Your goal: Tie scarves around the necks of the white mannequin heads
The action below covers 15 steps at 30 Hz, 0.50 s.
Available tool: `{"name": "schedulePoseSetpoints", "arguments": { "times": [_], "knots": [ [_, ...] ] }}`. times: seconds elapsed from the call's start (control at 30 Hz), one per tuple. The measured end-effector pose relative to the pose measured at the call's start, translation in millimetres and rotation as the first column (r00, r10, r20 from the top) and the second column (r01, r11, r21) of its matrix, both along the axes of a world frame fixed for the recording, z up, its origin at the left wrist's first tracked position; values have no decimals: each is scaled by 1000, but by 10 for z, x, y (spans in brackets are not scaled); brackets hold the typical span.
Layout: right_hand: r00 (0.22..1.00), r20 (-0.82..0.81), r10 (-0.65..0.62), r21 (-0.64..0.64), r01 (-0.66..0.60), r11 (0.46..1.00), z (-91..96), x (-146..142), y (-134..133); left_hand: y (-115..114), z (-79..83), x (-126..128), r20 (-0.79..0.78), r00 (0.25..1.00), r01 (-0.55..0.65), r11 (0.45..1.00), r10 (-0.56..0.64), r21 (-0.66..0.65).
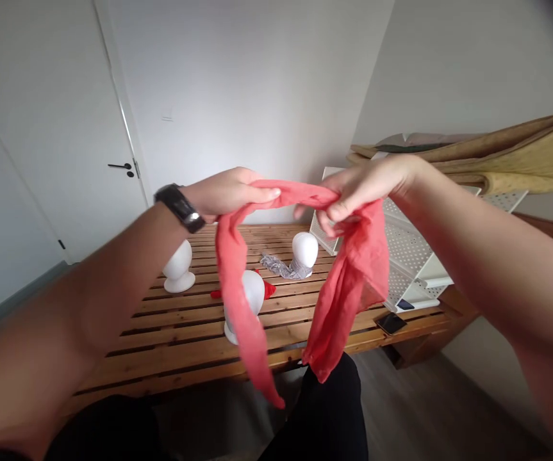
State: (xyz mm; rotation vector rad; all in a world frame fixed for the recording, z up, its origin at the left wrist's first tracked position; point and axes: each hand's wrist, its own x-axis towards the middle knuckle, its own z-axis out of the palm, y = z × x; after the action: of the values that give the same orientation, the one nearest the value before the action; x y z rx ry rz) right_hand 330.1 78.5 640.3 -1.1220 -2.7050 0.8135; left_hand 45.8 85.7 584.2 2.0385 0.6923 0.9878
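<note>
Your forearms fill the near view. Left hand and right hand, both closed, pinch a red scarf bunched between them; its two tails hang loose above the slatted table. This looks like gathering the cloth into a band; next you'd need even tension. Three white foam heads stand below, the far one with a grey cloth; a phone lies at the table's edge.

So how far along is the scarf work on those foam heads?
Two foam heads have cloth by them: the grey scarf and a red cloth. In hand: left hand and right hand hold the pink scarf stretched. Left: the bare foam head.
</note>
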Motion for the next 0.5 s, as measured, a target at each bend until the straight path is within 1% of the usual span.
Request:
{"name": "schedulePoseSetpoints", "arguments": {
  "times": [0.07,0.1,0.13,0.17,0.23,0.3,0.33,0.37,0.43,0.47,0.5],
  "knots": [
    [996,56,72,-194,-60,979,-113,111,-26,-109,105,-303,-95,995,24,994,-34,-105],
    [992,48,114,-257,-98,961,-165,151,-37,-155,137,-444,-117,992,18,987,-37,-160],
    [989,29,148,-294,-133,947,-208,175,-47,-194,150,-571,-117,993,-2,978,-22,-208],
    [986,3,167,-304,-158,939,-239,180,-57,-224,143,-675,-115,993,-27,965,-4,-261],
    [984,-43,172,-272,-178,946,-261,118,-84,-263,73,-789,-120,993,-43,924,-4,-380],
    [979,-101,175,-201,-192,960,-238,-36,-121,-286,-61,-757,-102,991,32,884,-90,-467],
    [973,-141,185,-160,-207,965,-215,-138,-141,-296,-142,-691,-79,986,92,872,-147,-480],
    [965,-172,199,-129,-222,967,-191,-247,-158,-308,-224,-603,-54,977,158,868,-208,-471],
    [957,-182,228,-95,-247,964,-148,-447,-174,-334,-363,-401,-25,946,284,863,-323,-417],
    [957,-178,230,-72,-246,967,-135,-525,-169,-347,-407,-309,-28,933,321,865,-358,-385],
    [957,-197,213,-20,-221,975,-132,-583,-155,-360,-430,-235,-39,927,336,874,-372,-351]
  ]
}}
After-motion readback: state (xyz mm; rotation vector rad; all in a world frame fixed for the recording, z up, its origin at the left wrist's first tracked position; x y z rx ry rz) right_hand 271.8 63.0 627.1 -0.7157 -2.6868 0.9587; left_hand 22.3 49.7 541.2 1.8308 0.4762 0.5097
